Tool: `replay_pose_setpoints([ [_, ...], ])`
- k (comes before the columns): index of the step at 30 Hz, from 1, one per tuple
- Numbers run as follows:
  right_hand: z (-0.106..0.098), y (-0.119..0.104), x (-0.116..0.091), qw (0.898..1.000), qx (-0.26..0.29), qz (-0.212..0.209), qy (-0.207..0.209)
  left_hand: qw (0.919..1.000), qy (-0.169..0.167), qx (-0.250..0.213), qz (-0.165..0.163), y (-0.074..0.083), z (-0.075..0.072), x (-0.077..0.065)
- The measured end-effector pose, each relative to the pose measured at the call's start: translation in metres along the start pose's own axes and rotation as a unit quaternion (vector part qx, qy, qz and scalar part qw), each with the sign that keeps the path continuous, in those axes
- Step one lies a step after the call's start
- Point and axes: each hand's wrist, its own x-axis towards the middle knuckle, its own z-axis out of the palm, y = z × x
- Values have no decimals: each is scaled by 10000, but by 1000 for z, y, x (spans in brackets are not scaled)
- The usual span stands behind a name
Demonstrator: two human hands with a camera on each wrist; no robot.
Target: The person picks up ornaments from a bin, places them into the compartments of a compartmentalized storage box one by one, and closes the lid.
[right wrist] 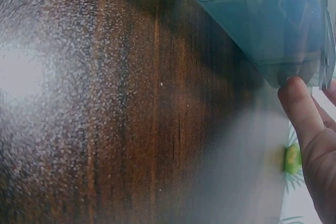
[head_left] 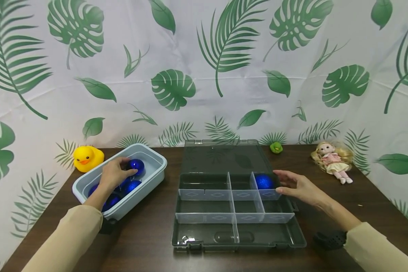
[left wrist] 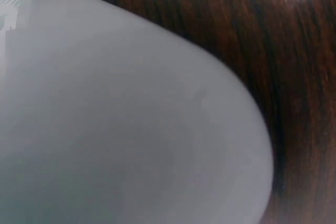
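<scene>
At the left, my left hand (head_left: 113, 174) reaches into a light blue plastic bin (head_left: 149, 195) and pinches a shiny blue bauble (head_left: 136, 166) between thumb and fingers. More baubles, one of them glittery (head_left: 132, 186), lie below that hand, partly hidden by it. A smoky clear compartment box (head_left: 207, 232) lies with its lid laid back, a blue glittery bauble (head_left: 263, 181) in its far right compartment. My right hand (head_left: 300, 189) touches the box's right side by that compartment, fingers fairly straight. In the right wrist view, the thumb (right wrist: 296, 98) meets the box's corner.
A yellow rubber duck (head_left: 87, 158) stands behind the bin's left end. Behind the box's right side sits a small green toy (head_left: 276, 147), and a doll (head_left: 334, 160) lies at the back right. A leaf-print cloth (head_left: 176, 124) hangs behind the dark wooden table (head_left: 149, 241).
</scene>
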Motion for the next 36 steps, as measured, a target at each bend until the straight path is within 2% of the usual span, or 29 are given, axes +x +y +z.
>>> replay_pose_setpoints([
  [9,0,0,-1,10000,13,-15,31,9998,73,-166,25,4,-6,-5],
  [13,0,1,0,10000,-51,74,42,9994,82,-332,28,10,-14,-13],
  [17,1,2,1,9999,-55,136,43,9982,253,-539,29,18,-22,-23],
  [22,0,1,0,9999,-24,103,21,9956,527,-696,343,36,-31,-32],
  [25,0,-1,0,10000,23,66,3,9923,474,-906,692,55,-30,-38],
  [28,-1,-2,-1,10000,52,47,16,9861,319,-1184,1120,80,-20,-42],
  [31,0,-2,0,10000,66,16,31,9759,137,-1460,1616,109,-1,-41],
  [34,1,0,0,9999,91,-23,35,9611,-188,-1838,2052,138,23,-39],
  [36,1,1,0,9999,99,-33,40,9510,-466,-2103,2218,155,39,-36],
])
